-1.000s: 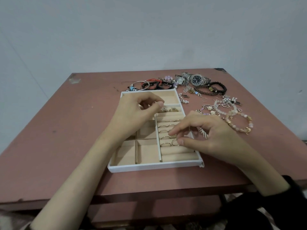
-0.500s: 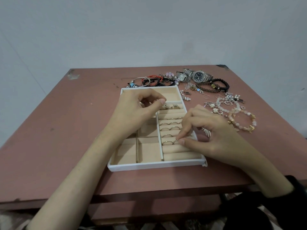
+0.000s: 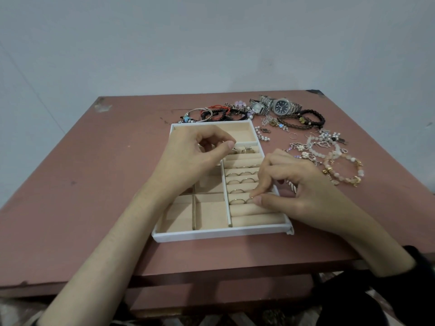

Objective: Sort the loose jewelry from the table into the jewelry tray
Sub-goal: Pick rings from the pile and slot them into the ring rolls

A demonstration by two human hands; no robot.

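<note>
One ring (image 3: 250,200) is pinched by the right grip (image 3: 294,189) in the tray (image 3: 211,235), near right; left grip (image 3: 188,158) is curled, contents unclear.

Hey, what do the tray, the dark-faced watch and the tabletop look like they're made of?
Tray: smooth white walls, perhaps card or leatherette; matte beige lining looks like velvety fabric. Watch: shiny silver links, likely steel. Tabletop: reddish-brown painted board, matte, paint chipped at the far left corner.
</note>
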